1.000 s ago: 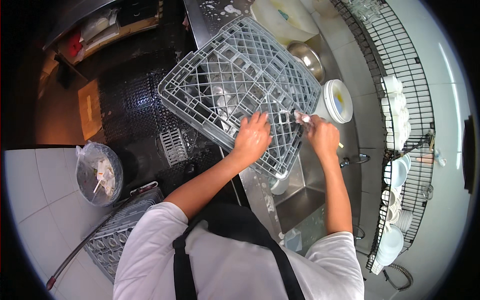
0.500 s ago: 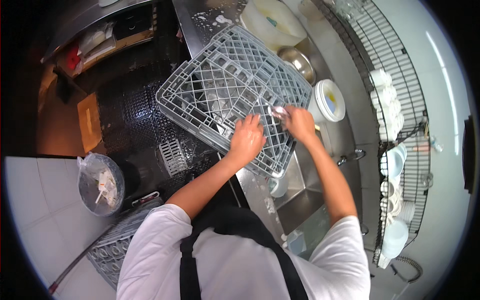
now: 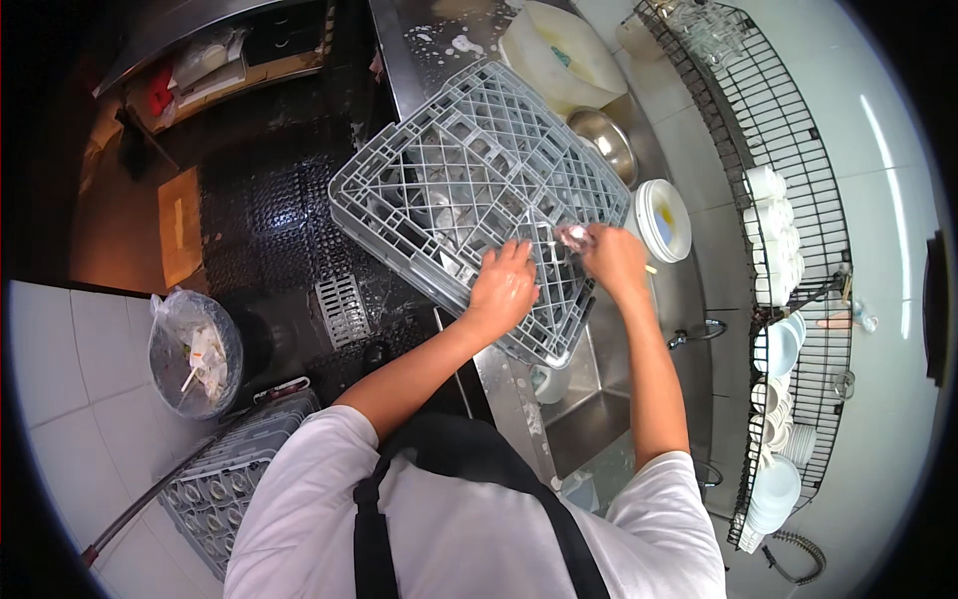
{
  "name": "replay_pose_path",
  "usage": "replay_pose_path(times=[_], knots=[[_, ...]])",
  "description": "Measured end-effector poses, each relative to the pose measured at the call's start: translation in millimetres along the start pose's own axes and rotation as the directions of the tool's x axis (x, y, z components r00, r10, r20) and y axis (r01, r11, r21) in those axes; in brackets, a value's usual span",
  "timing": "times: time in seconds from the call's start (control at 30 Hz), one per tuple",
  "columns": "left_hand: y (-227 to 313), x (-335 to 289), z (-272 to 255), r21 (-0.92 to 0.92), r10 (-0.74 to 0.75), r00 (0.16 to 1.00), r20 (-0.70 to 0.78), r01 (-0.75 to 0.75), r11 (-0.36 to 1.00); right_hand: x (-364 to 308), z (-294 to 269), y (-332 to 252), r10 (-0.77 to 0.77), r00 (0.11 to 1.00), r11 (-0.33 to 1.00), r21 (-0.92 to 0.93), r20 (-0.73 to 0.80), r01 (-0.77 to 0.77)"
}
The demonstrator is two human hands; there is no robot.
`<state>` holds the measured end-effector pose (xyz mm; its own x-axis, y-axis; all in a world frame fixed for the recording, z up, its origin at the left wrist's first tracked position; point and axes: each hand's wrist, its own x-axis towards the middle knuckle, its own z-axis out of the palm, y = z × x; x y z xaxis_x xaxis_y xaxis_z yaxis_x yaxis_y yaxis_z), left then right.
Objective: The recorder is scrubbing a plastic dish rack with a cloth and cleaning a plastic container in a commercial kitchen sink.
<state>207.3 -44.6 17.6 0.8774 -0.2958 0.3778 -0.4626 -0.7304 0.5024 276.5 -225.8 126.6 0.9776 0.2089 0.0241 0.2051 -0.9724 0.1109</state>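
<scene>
A grey plastic dish rack [image 3: 499, 165] with an open lattice lies at a slant across the steel counter, partly beyond its left edge. My left hand [image 3: 504, 290] rests on the lattice near the rack's close side, its fingers stretched out and slightly apart. In my right hand [image 3: 611, 258], closed above the rack's right part, is a small shiny pinkish-white wad [image 3: 574, 238]. Its exact kind is not clear. Through the lattice some pale, glossy shapes show, too hidden to name.
Right of the rack stand white round tubs [image 3: 664, 222], a steel bowl [image 3: 604, 142] and a large cream basin [image 3: 559, 55]. The steel sink [image 3: 589, 424] lies close by. A wire shelf [image 3: 798, 130] holds white crockery. At left are a lined bin [image 3: 197, 354] and another rack [image 3: 215, 499].
The view has shifted, so the rack and counter appear slightly further right and lower. My right hand and the wad have moved slightly over the lattice; my left hand stays on the rack.
</scene>
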Motion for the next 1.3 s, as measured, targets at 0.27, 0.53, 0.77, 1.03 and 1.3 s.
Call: replay_pose_path(times=[0.27,0.53,0.77,1.03,1.3], knots=[[-2.1,0.2,-3.0,-0.036,-0.009,0.999,0.043,0.011,0.999,6.6,27.8,9.7,-0.208,0.977,0.978,0.028,0.037,0.207],[1.2,3.1,-0.1,-0.003,0.013,1.0,0.015,-0.013,1.0,-1.3,71.7,7.5,0.066,0.976,0.975,0.223,-0.209,-0.018],[2.1,3.1,-0.4,-0.035,0.017,1.0,-0.004,-0.018,0.999,-26.2,58.0,60.6,0.268,0.96,0.76,0.63,-0.082,-0.158],[-3.4,0.9,-0.6,0.006,0.008,1.0,0.026,-0.008,1.0,-15.1,17.7,26.2,-0.106,0.99,0.99,0.08,-0.097,0.114],[-2.8,1.3,-2.0,-0.026,0.014,0.999,0.029,-0.013,1.0,26.0,-7.4,10.7,-0.282,0.918,0.875,-0.319,0.277,0.365]])
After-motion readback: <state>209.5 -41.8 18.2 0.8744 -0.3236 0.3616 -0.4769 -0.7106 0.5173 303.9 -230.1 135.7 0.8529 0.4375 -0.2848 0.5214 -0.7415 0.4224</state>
